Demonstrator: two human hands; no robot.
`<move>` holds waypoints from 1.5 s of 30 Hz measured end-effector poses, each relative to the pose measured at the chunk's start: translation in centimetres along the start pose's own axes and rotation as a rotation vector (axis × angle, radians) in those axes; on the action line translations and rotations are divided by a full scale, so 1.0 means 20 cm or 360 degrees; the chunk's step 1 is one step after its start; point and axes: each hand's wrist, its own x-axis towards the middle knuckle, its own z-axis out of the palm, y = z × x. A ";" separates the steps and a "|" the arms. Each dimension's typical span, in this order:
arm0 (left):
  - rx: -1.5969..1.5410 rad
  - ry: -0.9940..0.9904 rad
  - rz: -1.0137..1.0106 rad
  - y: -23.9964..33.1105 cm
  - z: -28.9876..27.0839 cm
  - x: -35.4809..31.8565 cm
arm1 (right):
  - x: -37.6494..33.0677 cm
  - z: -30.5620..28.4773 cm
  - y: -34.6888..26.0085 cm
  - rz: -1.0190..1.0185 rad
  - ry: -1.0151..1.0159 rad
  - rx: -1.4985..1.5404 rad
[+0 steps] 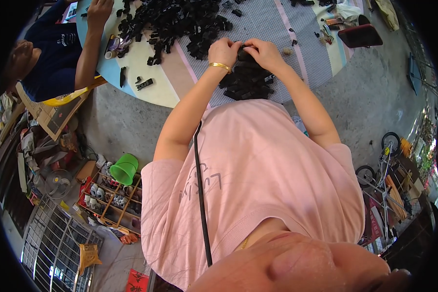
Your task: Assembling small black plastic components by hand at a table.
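Observation:
Above the near part of the round table [168, 97], my left hand [223, 51] and my right hand [264, 54] meet with fingertips pinched. Between them a bit of a small black piece [244, 47] shows; my fingers hide most of it and I cannot make out its exact kind. A pile of similar black pieces [246, 82] lies just below my hands, close to my body. Farther up and to the left spreads a much larger heap of loose black pieces [180, 24].
A co-worker's arm [88, 53] reaches over the table at the left. Several black pieces [144, 84] lie apart near the left edge. A phone in a dark red case [360, 36] stands out at the right edge. A green bucket [124, 169] sits on a shoe rack at lower left.

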 end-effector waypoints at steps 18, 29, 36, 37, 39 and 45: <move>-0.0105 0.0159 0.0560 -0.05 0.04 0.01 | 0.03 -0.01 0.00 0.0350 -0.0140 0.0521; -0.0618 -0.0260 -0.0063 -0.07 -0.03 0.07 | 0.07 0.05 0.03 0.0500 -0.0024 0.0396; -0.0665 -0.0661 -0.0333 -0.01 -0.09 0.10 | 0.12 0.02 0.05 0.0782 -0.0134 0.0581; -0.0681 -0.0648 -0.0309 0.00 -0.10 0.09 | 0.11 0.02 0.05 0.0669 -0.0096 0.0509; -0.0680 -0.0647 -0.0290 0.00 -0.10 0.08 | 0.08 0.03 0.06 0.0489 -0.0020 0.0435; -0.0751 -0.0694 -0.0314 -0.03 -0.08 0.12 | 0.09 0.02 0.06 0.0387 -0.0051 0.0447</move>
